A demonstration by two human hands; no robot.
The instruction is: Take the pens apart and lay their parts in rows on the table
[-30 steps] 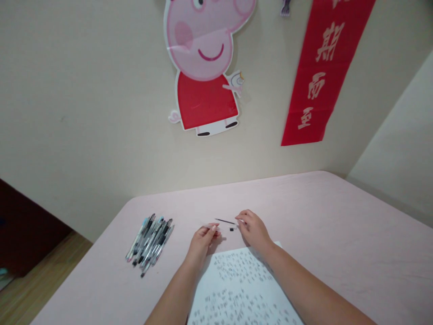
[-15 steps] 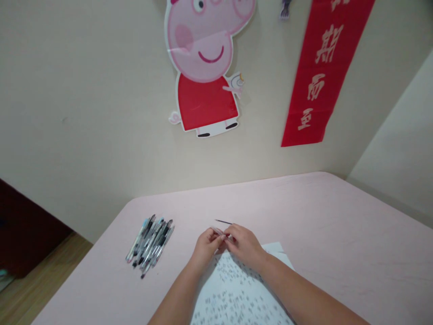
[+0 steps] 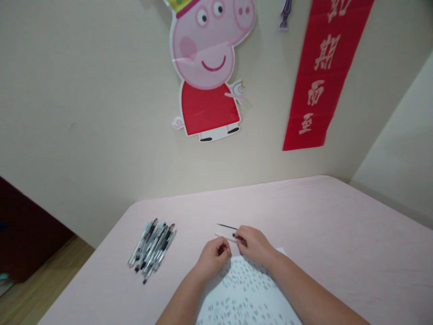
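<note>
My right hand is closed at the right end of a thin, pale pen barrel, which points left just above the paper's top edge. A small dark piece shows beside those fingertips. Behind the barrel lies a slim dark pen refill, apart from it, its right end close to my knuckles. My left hand is curled with thumb and forefinger pinched over the top of the handwritten paper. Whatever sits in that pinch, if anything, is hidden.
A pile of pens, clear and black, lies on the left part of the pink-covered table. Beyond the table's back edge stands a wall with a cartoon pig cutout and a red banner.
Both hands were together over the pale barrel; now they are apart. My right hand has shifted slightly right with the barrel, and my left hand has come off it. The view has tilted up slightly.
</note>
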